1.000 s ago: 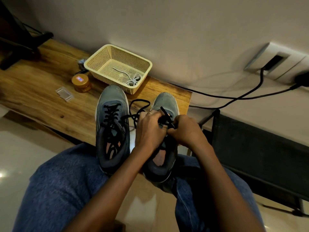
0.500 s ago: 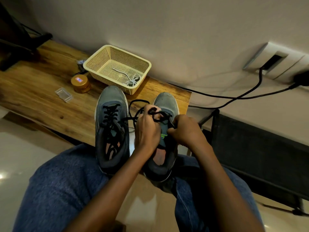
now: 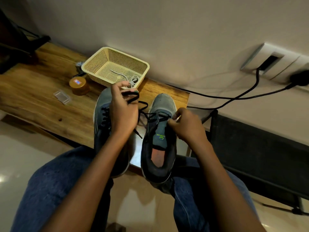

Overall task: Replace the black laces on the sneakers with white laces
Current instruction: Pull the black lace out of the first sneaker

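Two sneakers straddle the near table edge (image 3: 50, 118), heels toward the lap, toes pointing up-frame at the wall. Left hand (image 3: 122, 113) grips the black lace (image 3: 132, 97), lifted over the left shoe (image 3: 102, 121). Right hand (image 3: 187, 124) pinches at the right shoe (image 3: 160, 131) eyelets, probably the lace. White laces (image 3: 132, 80) lie in the basket (image 3: 93, 61) just beyond; bare tabletop at left.

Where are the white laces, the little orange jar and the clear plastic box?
white laces (image 3: 133, 80): head view, tangled part in basket.
orange jar (image 3: 78, 85): head view, lid top.
clear plastic box (image 3: 61, 97): head view, its middle.
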`<control>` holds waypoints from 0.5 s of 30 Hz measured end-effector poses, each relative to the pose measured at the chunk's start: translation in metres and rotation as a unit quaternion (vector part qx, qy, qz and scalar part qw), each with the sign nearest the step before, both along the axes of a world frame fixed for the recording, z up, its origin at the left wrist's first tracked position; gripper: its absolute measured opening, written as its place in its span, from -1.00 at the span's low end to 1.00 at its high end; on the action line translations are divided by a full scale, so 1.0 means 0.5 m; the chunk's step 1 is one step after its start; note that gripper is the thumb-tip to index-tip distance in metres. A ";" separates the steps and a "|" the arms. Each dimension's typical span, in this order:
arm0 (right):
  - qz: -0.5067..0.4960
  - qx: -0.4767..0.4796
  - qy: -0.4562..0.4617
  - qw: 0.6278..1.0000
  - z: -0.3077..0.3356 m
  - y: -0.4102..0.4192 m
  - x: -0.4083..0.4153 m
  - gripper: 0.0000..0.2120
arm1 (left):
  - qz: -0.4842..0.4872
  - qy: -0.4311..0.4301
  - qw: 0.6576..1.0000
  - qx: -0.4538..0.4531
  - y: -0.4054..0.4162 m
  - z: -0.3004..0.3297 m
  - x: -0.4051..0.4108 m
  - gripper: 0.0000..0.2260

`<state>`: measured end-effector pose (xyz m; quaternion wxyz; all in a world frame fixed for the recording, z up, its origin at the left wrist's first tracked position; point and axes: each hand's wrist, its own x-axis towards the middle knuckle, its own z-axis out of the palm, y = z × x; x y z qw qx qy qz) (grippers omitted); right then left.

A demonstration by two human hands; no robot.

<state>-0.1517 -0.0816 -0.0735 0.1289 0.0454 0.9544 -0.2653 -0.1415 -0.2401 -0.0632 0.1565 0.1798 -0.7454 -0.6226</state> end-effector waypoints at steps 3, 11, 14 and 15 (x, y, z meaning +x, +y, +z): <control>0.020 -0.006 0.069 0.997 0.002 -0.008 -0.009 -0.84 | -0.057 -0.063 0.991 -0.099 -0.025 0.004 0.004 -0.40; 0.070 0.057 0.053 0.995 -0.024 -0.035 -0.012 -0.79 | -0.163 -0.057 0.926 -0.336 0.011 -0.004 0.031 -0.32; 0.077 0.053 0.051 0.994 -0.026 -0.039 -0.014 -0.81 | -0.279 -0.103 0.844 -0.446 0.033 -0.034 0.046 -0.33; 0.079 0.052 0.053 0.994 -0.026 -0.040 -0.015 -0.82 | -0.297 -0.127 0.823 -0.468 0.038 -0.046 0.050 -0.33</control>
